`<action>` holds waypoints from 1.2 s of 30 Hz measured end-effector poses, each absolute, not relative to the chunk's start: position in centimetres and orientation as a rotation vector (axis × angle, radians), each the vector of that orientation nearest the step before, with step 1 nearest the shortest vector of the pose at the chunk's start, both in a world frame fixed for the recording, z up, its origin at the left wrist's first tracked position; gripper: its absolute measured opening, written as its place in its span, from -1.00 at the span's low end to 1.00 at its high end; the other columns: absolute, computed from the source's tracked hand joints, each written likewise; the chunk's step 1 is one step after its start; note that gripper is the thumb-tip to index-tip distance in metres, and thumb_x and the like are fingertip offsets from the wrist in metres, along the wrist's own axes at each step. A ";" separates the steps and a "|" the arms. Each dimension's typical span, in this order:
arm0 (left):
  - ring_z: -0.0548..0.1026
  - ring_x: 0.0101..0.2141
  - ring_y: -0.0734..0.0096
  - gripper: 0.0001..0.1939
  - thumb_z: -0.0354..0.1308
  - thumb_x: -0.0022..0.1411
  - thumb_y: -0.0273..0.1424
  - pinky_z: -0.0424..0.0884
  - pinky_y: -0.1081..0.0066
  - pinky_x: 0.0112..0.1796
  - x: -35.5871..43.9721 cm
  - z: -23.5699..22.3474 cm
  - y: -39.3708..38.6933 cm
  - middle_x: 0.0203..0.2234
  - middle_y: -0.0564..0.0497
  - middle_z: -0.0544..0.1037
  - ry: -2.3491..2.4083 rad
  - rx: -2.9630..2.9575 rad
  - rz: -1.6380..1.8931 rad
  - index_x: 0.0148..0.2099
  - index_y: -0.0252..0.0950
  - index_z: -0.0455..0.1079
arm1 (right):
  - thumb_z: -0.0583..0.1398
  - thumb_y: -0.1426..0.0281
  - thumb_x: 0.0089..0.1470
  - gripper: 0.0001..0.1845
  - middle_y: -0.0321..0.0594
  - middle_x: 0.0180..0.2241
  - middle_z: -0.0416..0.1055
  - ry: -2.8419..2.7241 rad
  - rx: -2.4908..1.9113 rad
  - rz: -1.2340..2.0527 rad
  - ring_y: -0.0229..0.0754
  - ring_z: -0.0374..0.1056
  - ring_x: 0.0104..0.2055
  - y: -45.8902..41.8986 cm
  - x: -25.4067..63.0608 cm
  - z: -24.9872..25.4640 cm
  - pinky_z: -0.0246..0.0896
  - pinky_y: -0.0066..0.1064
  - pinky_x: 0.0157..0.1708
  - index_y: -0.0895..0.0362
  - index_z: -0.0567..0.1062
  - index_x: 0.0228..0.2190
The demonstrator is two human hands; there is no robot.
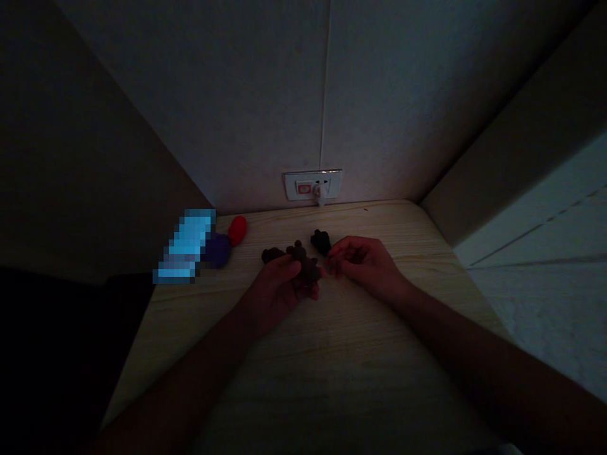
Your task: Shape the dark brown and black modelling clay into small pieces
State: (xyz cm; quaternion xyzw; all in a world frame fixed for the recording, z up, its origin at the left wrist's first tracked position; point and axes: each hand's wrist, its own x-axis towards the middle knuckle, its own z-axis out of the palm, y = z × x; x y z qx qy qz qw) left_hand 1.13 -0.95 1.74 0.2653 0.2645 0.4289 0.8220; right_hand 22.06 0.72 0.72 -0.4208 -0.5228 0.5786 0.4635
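My left hand (277,292) is closed around a dark brown lumpy figure that looks like modelling clay (306,266), with small rounded knobs on it. Behind my left fingers, another dark brown lump (272,254) lies on the wooden tabletop (303,366). My right hand (363,262) hovers just right of the brown figure, fingers curled and thumb bent toward them. Whatever those fingertips may pinch is too dark and small to make out. Close beyond them sits a black lump (321,241) on the wood.
To the left lie a red lump (238,230) and a purple-blue lump (218,251), beside a lit, pixelated rectangle (186,246). A wall socket (313,185) with a plug in it is just above the table's back edge. Walls border the back and left. The light is dim.
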 end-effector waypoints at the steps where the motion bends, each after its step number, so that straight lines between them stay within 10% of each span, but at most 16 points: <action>1: 0.65 -0.41 0.30 -0.76 0.47 0.09 -0.35 0.59 0.38 -0.38 1.1 1.7 -1.0 -0.33 -0.14 0.72 0.561 0.567 0.913 -0.26 -0.40 0.57 | 0.45 0.38 -0.13 -0.80 -0.29 -0.50 0.56 -1.283 -1.031 1.406 -0.30 0.44 -0.48 0.7 22.1 0.7 0.36 -0.44 -0.42 0.14 0.60 -0.40; 11: 0.66 -0.42 0.28 -0.77 0.48 0.08 -0.36 0.59 0.38 -0.39 1.0 1.6 -0.9 -0.35 -0.10 0.72 0.552 0.554 0.911 -0.26 -0.38 0.58 | 0.54 0.23 -0.22 -0.71 -0.25 -0.53 0.59 -1.300 -1.178 1.374 -0.28 0.41 -0.53 0.3 22.1 0.8 0.28 -0.43 -0.49 0.12 0.68 -0.46; 18: 0.66 -0.40 0.30 -0.76 0.47 0.09 -0.36 0.60 0.39 -0.38 1.0 1.7 -0.9 -0.32 -0.13 0.72 0.557 0.565 0.899 -0.24 -0.39 0.57 | 0.32 0.02 0.13 -0.53 -0.21 -0.57 0.54 -1.424 -1.176 1.353 -0.30 0.39 -0.55 0.1 21.7 0.8 0.32 -0.45 -0.50 0.18 0.67 -0.49; 25: 0.65 -0.41 0.30 -0.80 0.43 0.13 -0.37 0.58 0.38 -0.37 1.0 1.8 -1.0 -0.33 -0.15 0.72 0.570 0.573 0.901 -0.26 -0.40 0.56 | 0.38 0.14 0.08 -0.61 -0.19 -0.36 0.65 -1.346 -1.118 1.336 -0.22 0.53 -0.35 0.4 22.0 0.3 0.47 -0.34 -0.23 0.13 0.68 -0.13; 36: 0.64 -0.41 0.29 -0.79 0.43 0.13 -0.36 0.58 0.36 -0.38 0.9 1.6 -0.9 -0.33 -0.12 0.71 0.564 0.571 0.902 -0.25 -0.39 0.57 | 0.53 0.21 -0.17 -0.73 -0.26 -0.63 0.51 -1.347 -1.196 1.315 -0.33 0.33 -0.60 0.0 21.9 1.0 0.19 -0.49 -0.58 0.15 0.69 -0.51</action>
